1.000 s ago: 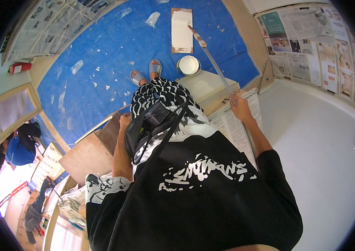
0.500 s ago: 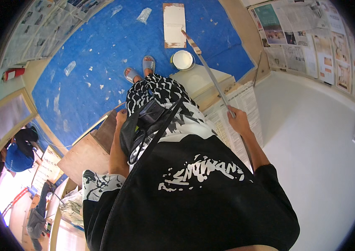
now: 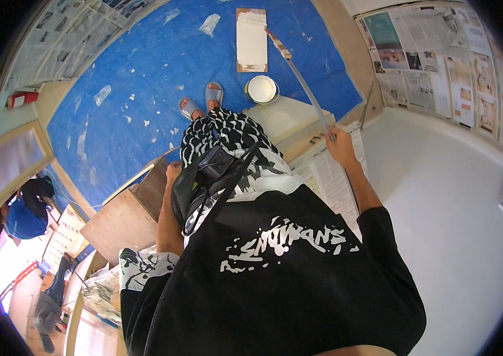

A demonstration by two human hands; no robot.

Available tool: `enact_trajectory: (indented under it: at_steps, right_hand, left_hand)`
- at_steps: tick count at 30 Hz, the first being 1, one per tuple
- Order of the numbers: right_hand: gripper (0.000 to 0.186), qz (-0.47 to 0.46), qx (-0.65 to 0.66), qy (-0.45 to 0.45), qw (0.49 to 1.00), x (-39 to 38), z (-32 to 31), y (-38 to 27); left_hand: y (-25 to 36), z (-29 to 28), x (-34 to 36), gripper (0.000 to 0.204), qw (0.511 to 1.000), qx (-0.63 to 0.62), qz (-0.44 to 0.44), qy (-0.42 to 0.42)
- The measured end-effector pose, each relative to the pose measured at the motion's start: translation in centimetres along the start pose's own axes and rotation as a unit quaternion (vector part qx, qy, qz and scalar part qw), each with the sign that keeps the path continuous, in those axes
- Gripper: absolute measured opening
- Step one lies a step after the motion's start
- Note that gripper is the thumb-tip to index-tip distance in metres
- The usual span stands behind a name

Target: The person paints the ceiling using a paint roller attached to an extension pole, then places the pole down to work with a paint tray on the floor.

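My right hand is closed around a long pale grey pole. Near its far end is a wooden piece, and the small tip rests at the right side of a white-painted rectangular board with bare brown ends. A bucket of white paint sits just below that board on the blue sheet. My left hand is closed by my left hip, beside a black bag; what its curled fingers hold, if anything, is hidden.
Blue sheeting covers the floor under my sandalled feet. Plywood panels lean at my left. A cream panel and newspaper lie beside me. Newspapered surfaces edge the space; a white surface fills the right. A fire extinguisher is upper left.
The pole's tip went toward the near end of the board half a second ago and is now back toward its far end. My right hand moved with it; my left hand stayed by my hip.
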State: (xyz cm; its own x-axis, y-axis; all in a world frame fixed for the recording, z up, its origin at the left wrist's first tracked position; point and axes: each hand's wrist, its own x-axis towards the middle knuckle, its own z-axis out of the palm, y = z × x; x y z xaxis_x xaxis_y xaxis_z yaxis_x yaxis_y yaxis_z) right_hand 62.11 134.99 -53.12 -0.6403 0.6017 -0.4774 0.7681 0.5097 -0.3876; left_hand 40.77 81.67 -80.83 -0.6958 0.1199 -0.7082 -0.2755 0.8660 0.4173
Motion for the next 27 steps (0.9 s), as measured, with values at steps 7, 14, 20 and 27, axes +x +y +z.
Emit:
enact_trajectory:
  at_steps: [7,14,20,27]
  right_hand:
    - [0.032,-0.004,-0.013,0.01,1.0,-1.9,1.3,0.3]
    - [0.031,0.017,-0.003,-0.012,1.0,-11.0,1.8,-0.3]
    - [0.031,0.021,0.025,-0.003,0.999,-11.4,1.9,-0.8]
    - [0.031,0.011,0.032,0.033,0.999,-4.6,0.8,-1.4]
  left_hand:
    - [1.1,-0.9,0.4,0.035,1.0,0.002,-0.003,-0.006]
    - [0.0,0.8,1.8,0.039,0.999,-0.006,0.032,-0.007]
    - [0.5,0.4,2.7,0.035,0.998,0.026,0.003,-0.049]
    - [0.9,-1.0,1.0,0.035,1.0,0.022,-0.005,0.001]
